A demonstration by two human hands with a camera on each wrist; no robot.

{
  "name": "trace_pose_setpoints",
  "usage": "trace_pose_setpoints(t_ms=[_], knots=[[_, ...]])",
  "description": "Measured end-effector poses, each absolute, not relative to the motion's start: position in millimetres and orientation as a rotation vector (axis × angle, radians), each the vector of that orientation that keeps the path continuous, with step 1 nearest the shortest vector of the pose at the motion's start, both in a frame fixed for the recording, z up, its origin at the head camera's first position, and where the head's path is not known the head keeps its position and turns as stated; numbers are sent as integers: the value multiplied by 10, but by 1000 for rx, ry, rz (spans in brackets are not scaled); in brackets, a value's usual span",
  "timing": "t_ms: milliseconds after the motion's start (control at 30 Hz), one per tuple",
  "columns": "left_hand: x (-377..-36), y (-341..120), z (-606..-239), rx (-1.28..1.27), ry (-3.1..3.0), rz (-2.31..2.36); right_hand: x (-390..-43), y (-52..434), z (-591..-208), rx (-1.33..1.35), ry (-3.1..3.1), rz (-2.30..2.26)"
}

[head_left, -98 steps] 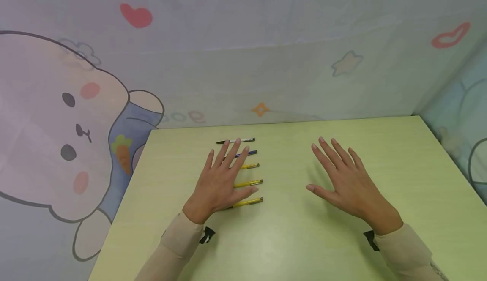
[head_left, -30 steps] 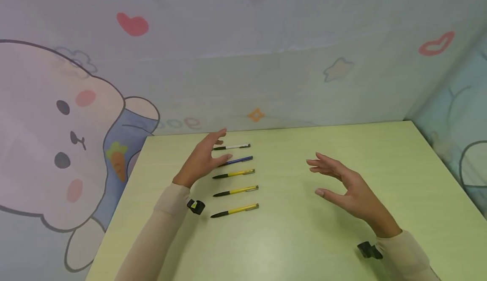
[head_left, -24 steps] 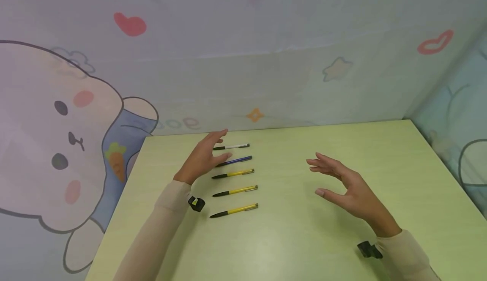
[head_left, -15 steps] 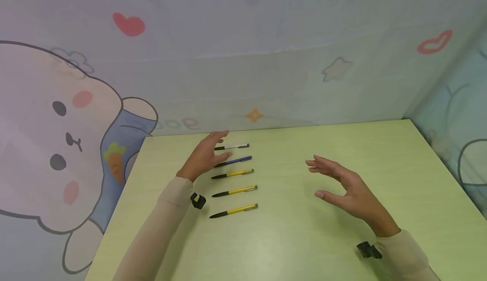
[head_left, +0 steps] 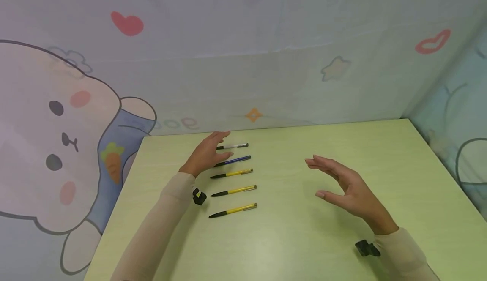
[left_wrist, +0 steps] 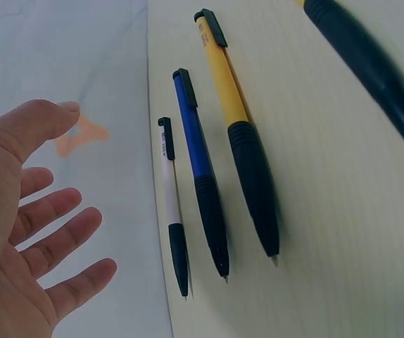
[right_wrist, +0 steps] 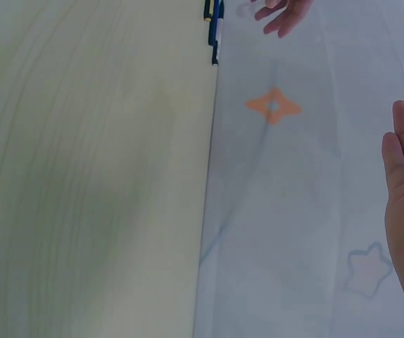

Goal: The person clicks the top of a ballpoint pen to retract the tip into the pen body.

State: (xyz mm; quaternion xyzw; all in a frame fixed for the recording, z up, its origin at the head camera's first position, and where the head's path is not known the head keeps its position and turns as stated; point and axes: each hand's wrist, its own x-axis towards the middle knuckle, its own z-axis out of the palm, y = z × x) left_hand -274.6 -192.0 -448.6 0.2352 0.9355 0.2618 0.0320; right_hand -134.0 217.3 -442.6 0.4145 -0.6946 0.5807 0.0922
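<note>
Several click pens lie in a column on the table, tips to the left. Farthest back is a white pen (head_left: 233, 146), then a blue pen (head_left: 236, 161). Three yellow pens follow toward the front: the first yellow pen (head_left: 236, 173), the middle yellow pen (head_left: 237, 190) and the nearest yellow pen (head_left: 237, 209). All have black grips. My left hand (head_left: 204, 154) hovers over the tip ends of the white and blue pens, hiding part of them; its fingers are loosely bent around nothing. My right hand (head_left: 351, 190) is held above the table's right half, thumb apart from fingers, holding nothing.
The pale green-yellow table (head_left: 289, 238) meets a printed cloth backdrop (head_left: 228, 82) along its far edge. A side cloth (head_left: 468, 116) hangs at the right. Each wrist carries a small black camera, such as the left wrist camera (head_left: 199, 197).
Since the oldest frame, the left hand has moved back and left off the yellow pens, and both hands have turned sideways. Over the last second the left hand shifts slightly right; the pens stay put.
</note>
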Motion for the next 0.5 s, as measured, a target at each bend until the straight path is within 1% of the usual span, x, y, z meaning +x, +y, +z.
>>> trace_pose_setpoints(t_ms=[300, 500], knots=[[-2764, -1923, -4503, 720, 2867, 803, -1291, 2152, -4249, 1194, -2058, 1757], [-2761, -1923, -4491, 744, 2877, 783, -1286, 2133, -4187, 1215, -2036, 1765]])
